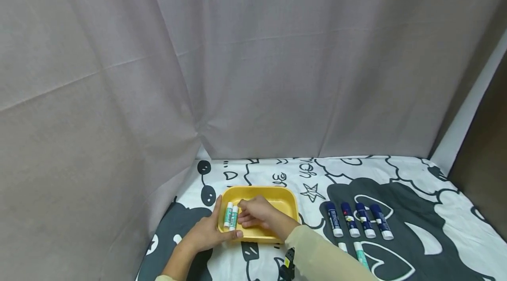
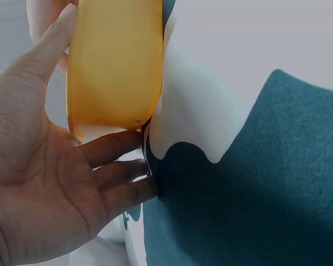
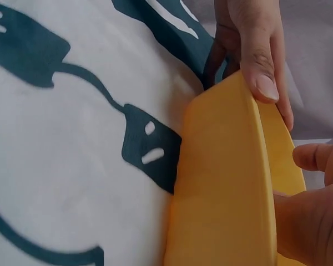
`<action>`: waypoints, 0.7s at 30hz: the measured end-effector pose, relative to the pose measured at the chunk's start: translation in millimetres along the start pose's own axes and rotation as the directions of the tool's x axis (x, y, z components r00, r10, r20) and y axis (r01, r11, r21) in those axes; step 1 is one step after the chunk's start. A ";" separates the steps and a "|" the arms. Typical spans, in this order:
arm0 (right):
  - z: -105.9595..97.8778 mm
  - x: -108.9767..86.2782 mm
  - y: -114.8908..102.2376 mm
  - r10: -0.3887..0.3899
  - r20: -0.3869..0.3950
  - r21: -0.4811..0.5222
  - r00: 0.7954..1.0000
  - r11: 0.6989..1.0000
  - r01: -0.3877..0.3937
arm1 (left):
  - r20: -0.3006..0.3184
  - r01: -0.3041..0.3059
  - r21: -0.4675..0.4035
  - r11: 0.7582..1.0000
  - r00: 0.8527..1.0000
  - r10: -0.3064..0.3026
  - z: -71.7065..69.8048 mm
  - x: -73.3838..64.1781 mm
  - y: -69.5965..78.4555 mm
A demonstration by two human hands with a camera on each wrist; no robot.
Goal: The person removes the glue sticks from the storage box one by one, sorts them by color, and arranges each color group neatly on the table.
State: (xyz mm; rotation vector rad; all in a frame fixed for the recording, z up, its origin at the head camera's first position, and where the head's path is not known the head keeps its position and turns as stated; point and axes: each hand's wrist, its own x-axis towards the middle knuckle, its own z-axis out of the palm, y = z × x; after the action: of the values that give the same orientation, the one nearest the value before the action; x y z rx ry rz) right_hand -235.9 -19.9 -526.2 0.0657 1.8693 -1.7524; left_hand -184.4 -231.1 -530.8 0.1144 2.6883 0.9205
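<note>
A shallow yellow tray rests on the patterned cloth. Two small white-and-green glue sticks, the left glue stick and the right glue stick, lie side by side at its left end. My left hand stands around the tray's near left corner, thumb along the front rim and straight fingers against the left end. Inside the tray, my right hand has loosely bent fingers, their tips right beside the right glue stick. In the right wrist view, the tray wall hides most of the right fingers.
Several dark blue glue sticks with white caps lie in a row to the right. Nearer me, another white-and-green glue stick and a white-ended stick are partly behind the right sleeve. A grey curtain hangs behind.
</note>
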 end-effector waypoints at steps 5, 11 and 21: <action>6.4 4.4 2.6 0.012 -0.008 0.035 1.000 0.999 -0.011 | -0.004 -0.015 -0.006 1.000 1.000 0.015 0.0 -0.7 -0.1; 11.0 7.5 3.4 0.022 0.000 0.031 1.000 0.999 -0.022 | -0.008 -0.012 -0.014 1.000 1.000 0.011 -0.6 -1.5 -0.6; 20.2 8.9 5.4 0.015 0.017 0.023 1.000 1.000 -0.016 | -0.003 -0.038 -0.015 0.999 0.999 0.037 -1.2 -3.6 -0.2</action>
State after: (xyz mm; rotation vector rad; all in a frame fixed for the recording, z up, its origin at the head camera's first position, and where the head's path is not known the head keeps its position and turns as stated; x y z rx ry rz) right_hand -233.7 -40.9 -534.5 0.0741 1.8320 -1.7591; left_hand -181.3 -232.6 -529.1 0.1611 2.6895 0.9526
